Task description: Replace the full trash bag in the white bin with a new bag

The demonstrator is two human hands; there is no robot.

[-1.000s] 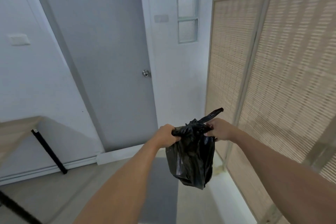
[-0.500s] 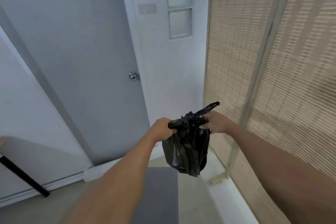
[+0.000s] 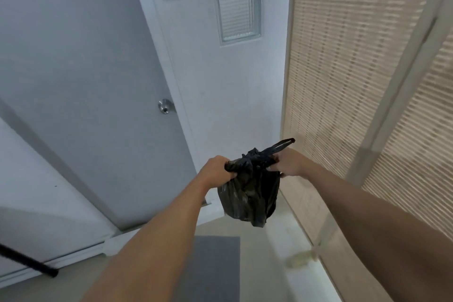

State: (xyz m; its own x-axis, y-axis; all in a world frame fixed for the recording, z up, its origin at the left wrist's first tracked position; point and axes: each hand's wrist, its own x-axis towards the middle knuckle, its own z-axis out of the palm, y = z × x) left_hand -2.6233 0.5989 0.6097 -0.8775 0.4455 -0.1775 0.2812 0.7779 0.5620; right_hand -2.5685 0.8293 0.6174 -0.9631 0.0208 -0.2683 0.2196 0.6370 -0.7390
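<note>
Tension wants to be even: left hand (image 3: pixel 217 169) and right hand (image 3: pixel 288 163) each have fingers curled on the gathered neck of the black trash bag (image 3: pixel 250 196), hanging mid-air before the grey door (image 3: pixel 85 81), so pull outward steadily to cinch without tearing

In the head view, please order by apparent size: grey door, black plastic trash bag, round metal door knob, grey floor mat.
1. Grey door.
2. Grey floor mat and black plastic trash bag: about alike; the mat is partly hidden by an arm.
3. Round metal door knob.
</note>
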